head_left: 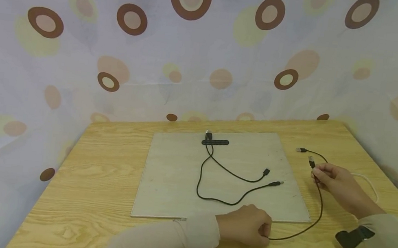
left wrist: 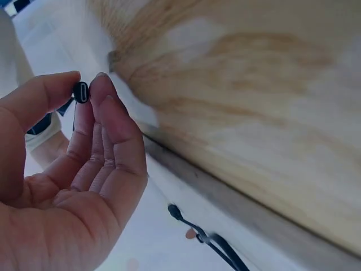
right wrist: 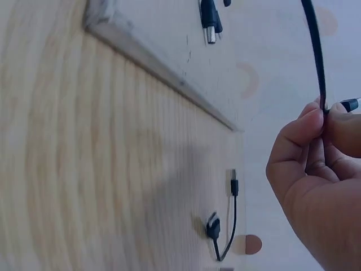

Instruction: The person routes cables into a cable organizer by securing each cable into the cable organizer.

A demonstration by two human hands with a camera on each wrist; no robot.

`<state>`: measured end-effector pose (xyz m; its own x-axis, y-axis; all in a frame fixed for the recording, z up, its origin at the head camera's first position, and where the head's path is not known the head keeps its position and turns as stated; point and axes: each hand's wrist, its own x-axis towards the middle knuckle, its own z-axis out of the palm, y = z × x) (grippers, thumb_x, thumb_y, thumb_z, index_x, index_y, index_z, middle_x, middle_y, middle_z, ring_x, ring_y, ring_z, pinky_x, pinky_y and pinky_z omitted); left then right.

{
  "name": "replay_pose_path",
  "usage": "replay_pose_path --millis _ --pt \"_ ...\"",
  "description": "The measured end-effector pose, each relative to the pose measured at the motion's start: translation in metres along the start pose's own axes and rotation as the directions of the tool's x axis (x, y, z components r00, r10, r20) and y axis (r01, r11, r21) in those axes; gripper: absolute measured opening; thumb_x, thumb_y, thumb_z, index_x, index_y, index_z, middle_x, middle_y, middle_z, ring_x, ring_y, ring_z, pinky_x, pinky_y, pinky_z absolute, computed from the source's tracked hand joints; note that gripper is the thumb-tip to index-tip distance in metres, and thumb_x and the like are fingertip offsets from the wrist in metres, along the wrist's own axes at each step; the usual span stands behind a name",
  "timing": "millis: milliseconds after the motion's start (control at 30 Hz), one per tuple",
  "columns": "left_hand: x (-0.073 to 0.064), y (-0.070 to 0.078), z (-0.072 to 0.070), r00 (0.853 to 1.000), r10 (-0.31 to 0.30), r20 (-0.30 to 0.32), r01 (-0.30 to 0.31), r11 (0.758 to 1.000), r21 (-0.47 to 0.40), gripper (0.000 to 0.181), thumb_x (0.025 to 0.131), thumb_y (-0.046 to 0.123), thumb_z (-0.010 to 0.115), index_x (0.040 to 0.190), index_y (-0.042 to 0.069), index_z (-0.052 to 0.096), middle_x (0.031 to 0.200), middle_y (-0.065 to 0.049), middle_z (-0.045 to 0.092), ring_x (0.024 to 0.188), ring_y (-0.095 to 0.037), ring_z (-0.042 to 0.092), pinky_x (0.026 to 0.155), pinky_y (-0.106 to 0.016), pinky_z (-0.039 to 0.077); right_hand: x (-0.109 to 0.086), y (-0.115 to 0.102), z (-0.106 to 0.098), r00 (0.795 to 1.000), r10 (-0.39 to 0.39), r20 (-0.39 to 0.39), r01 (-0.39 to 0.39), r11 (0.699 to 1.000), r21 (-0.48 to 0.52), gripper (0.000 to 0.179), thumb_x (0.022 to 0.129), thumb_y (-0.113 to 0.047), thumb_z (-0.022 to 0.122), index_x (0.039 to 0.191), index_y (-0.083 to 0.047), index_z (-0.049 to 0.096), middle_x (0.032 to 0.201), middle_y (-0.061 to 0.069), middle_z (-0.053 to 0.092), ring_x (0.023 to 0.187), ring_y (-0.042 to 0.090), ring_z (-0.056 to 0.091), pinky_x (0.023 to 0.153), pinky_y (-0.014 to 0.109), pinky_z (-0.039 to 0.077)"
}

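Between my two hands a thin black USB cable [head_left: 321, 211] hangs in a curve past the board's front right corner. My right hand [head_left: 337, 184] pinches it just behind its USB-A plug [head_left: 311, 161], whose metal end points up and away. At the board's front edge my left hand [head_left: 248, 225] holds the other end. In the left wrist view, thumb and fingertip pinch its small oval connector [left wrist: 82, 92], slotted face towards the camera. The right wrist view shows the cable [right wrist: 317, 56] rising from the pinching fingers [right wrist: 302, 130].
A pale board [head_left: 168, 169] lies on the wooden table [head_left: 94, 169]. On it, black cables [head_left: 200, 181] run from a black strip [head_left: 215, 142] to two connectors near its right side. Beyond my right hand lie another black plug [head_left: 301, 150] and a white cable [head_left: 369, 184]. A patterned cloth [head_left: 195, 95] hangs behind.
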<state>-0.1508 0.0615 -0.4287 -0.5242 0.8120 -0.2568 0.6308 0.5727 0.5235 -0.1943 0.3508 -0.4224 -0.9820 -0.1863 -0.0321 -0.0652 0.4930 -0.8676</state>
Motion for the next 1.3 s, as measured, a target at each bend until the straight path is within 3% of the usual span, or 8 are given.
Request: replay_pose_path --millis 233,467,667,833,1033,1133,1300 --pt "-0.021 -0.015 -0.013 0.995 0.037 -0.095 -0.044 0.996 -0.072 0.005 0.089 0.016 0.066 0.087 0.019 0.070 0.079 0.017 0.062 0.074 0.008 0.054 0.066 -0.008 0.043 0.015 -0.010 0.016 1.000 0.004 -0.019 -0.001 0.988 0.154 0.041 0.102 -0.029 0.045 0.115 0.010 0.049 0.097 0.001 0.060 0.086 0.010 0.058 0.076 0.020 0.052" --pt "-0.042 -0.034 -0.030 0.977 0.040 -0.210 -0.064 0.992 -0.111 0.007 0.090 0.015 0.066 0.090 0.015 0.073 0.084 0.013 0.068 0.077 0.008 0.055 0.070 -0.009 0.044 0.036 -0.032 0.033 0.999 0.030 -0.016 -0.025 0.967 0.255 0.042 0.100 -0.032 0.049 0.117 0.006 0.050 0.097 -0.005 0.060 0.088 0.007 0.058 0.076 0.019 0.051" --pt "-0.071 -0.062 -0.042 0.962 -0.017 -0.271 -0.021 0.990 -0.139 0.007 0.089 0.011 0.066 0.093 0.012 0.072 0.085 0.010 0.069 0.073 0.005 0.056 0.068 -0.012 0.046 0.053 -0.046 0.046 0.998 0.061 0.030 -0.067 0.943 0.326 0.046 0.099 -0.027 0.053 0.127 0.009 0.045 0.100 -0.009 0.062 0.095 0.005 0.061 0.082 0.018 0.051" --pt "-0.093 -0.084 -0.051 0.942 -0.078 -0.327 0.010 0.979 -0.205 0.007 0.089 0.008 0.066 0.093 0.010 0.071 0.088 0.004 0.070 0.072 0.001 0.056 0.067 -0.017 0.047 0.069 -0.056 0.060 0.995 0.065 0.073 -0.087 0.931 0.355 0.046 0.099 -0.018 0.055 0.132 0.012 0.042 0.104 -0.008 0.061 0.098 0.002 0.062 0.087 0.018 0.050" --pt "-0.113 -0.101 -0.055 0.928 -0.116 -0.354 0.032 0.972 -0.235 0.007 0.090 0.010 0.066 0.095 0.009 0.071 0.091 0.005 0.069 0.080 -0.004 0.059 0.071 -0.021 0.048 0.088 -0.073 0.081 0.996 0.056 0.070 -0.076 0.940 0.333 0.045 0.098 -0.014 0.056 0.132 0.012 0.043 0.112 0.004 0.060 0.098 0.005 0.062 0.091 0.023 0.050" --pt "-0.118 -0.109 -0.058 0.912 -0.141 -0.386 0.044 0.968 -0.248 0.007 0.091 0.011 0.066 0.095 0.010 0.071 0.092 0.005 0.069 0.080 -0.007 0.059 0.070 -0.023 0.048 0.098 -0.078 0.092 0.997 0.068 0.037 -0.076 0.940 0.334 0.042 0.097 -0.013 0.057 0.130 0.011 0.046 0.116 0.009 0.060 0.098 0.006 0.063 0.092 0.026 0.050" --pt "-0.126 -0.121 -0.062 0.871 -0.200 -0.449 0.085 0.961 -0.264 0.008 0.091 0.013 0.065 0.095 0.011 0.072 0.094 0.005 0.069 0.078 -0.009 0.054 0.069 -0.025 0.045 0.114 -0.084 0.112 0.998 0.060 -0.032 -0.045 0.938 0.345 0.037 0.096 -0.008 0.057 0.127 0.012 0.050 0.117 0.015 0.060 0.095 0.006 0.064 0.091 0.027 0.051"
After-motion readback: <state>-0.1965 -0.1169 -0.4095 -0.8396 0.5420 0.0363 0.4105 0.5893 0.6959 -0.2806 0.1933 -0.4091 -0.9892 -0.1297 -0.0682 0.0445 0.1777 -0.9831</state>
